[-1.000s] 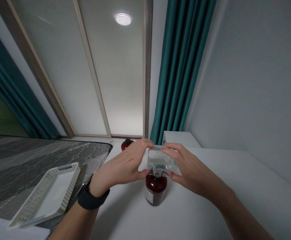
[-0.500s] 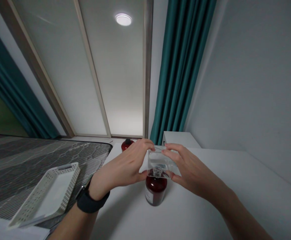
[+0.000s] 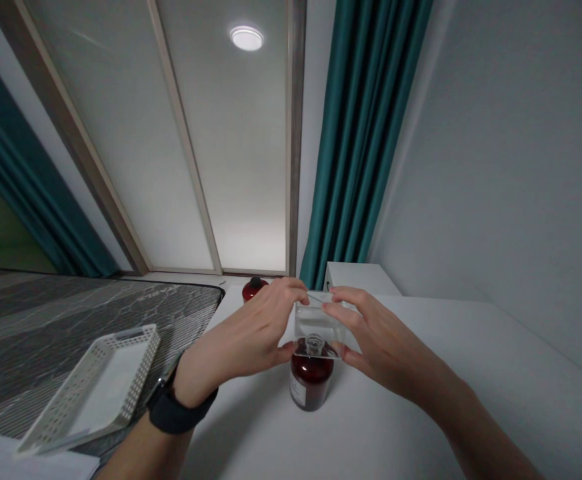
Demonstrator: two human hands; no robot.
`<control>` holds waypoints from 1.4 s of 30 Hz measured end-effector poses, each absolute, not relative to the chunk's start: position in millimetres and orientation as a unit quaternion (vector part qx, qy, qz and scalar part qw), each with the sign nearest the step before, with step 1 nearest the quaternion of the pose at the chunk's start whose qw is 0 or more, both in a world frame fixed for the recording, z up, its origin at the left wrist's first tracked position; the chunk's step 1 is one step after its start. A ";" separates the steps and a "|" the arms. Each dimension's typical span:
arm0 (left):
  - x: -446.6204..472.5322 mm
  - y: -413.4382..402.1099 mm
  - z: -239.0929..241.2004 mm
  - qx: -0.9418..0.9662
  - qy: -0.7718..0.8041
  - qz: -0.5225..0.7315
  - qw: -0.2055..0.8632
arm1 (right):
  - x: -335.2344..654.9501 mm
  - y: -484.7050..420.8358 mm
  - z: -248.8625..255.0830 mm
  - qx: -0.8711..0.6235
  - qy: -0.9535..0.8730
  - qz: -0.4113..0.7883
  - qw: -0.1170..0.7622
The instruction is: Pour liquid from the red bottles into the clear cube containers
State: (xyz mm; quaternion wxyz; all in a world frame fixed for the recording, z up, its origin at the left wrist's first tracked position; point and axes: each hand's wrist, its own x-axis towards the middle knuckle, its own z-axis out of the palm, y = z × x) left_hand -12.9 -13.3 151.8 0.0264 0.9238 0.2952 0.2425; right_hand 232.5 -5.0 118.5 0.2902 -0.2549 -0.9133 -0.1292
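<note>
Between the fingertips and thumbs of both hands is a clear, see-through box-like container (image 3: pixel 319 319). My left hand (image 3: pixel 271 323) grips its left side, fingers at the top and thumb near the lower edge. On the right side my right hand (image 3: pixel 368 327) holds it in the same way. A dark red-brown bottle (image 3: pixel 311 380) with a pale label stands upright on the white table (image 3: pixel 261 433). Its neck shows through the container's clear wall. Whether the container touches the bottle I cannot tell. A second red-brown bottle (image 3: pixel 253 288) with a black top sits behind my left hand, partly hidden.
A white perforated basket (image 3: pixel 143 373) rests on a dark patterned surface (image 3: pixel 181 310) left of the table, with white paper (image 3: pixel 35 460) near it. A white cabinet (image 3: pixel 361 277) stands beyond the table's far edge. A wall (image 3: pixel 511 200) borders the right side.
My left wrist has lowered very slightly. Both hands keep their hold on the clear container, which has barely shifted, and the bottles stand where they were.
</note>
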 end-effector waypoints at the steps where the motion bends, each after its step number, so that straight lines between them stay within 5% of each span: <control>1: -12.8 -13.5 151.9 0.924 0.293 0.244 0.025 | 232.7 -4.8 118.1 -0.255 -0.913 -0.129 0.291; 23: -13.6 -14.6 151.7 0.921 0.297 0.252 0.019 | 231.8 -7.0 119.8 -0.256 -0.912 -0.119 0.296; 34: -18.5 11.8 132.4 0.900 0.336 0.246 0.129 | 233.0 8.9 107.1 -0.345 -0.891 0.087 0.283; 42: -20.5 29.2 114.4 0.874 0.338 0.280 0.206 | 233.5 26.2 85.1 -0.315 -0.848 0.234 0.355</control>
